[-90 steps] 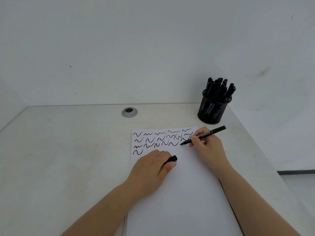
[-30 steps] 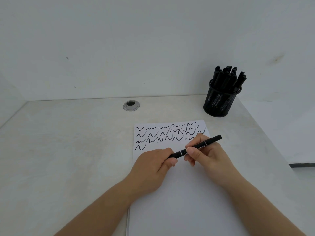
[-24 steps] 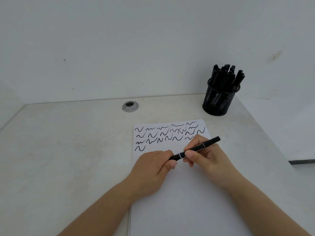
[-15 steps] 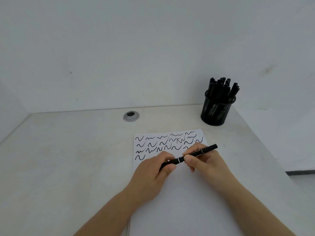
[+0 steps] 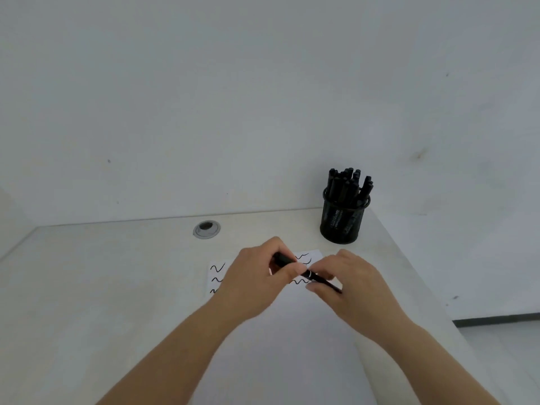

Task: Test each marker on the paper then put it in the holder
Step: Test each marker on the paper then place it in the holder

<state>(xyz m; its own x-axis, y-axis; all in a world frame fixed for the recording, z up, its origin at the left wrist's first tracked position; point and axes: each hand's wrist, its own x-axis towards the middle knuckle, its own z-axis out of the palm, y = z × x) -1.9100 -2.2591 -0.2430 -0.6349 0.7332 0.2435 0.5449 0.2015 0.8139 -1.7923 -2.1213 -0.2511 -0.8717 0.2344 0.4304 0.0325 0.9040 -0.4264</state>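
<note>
Both hands meet over the upper part of the paper (image 5: 292, 331), just below centre frame, closed on one black marker (image 5: 309, 276). The left hand (image 5: 257, 276) grips the end toward the upper left; the right hand (image 5: 353, 285) pinches the barrel toward the lower right, with a thin white ring showing between them. The marker's long axis therefore runs from upper left down to lower right, slightly above the sheet. Whether the cap is fully seated cannot be told; the hands hide the joint.

The holder (image 5: 344, 217), a black mesh cup already crowded with markers, stands upright on the table (image 5: 102, 287) to the upper right of the hands, near the far right corner. The right hand is clearly the nearer one. Judging by this, the coming move likely calls for that hand to carry the marker up and right, tilting it upright to slip among the others.
</note>
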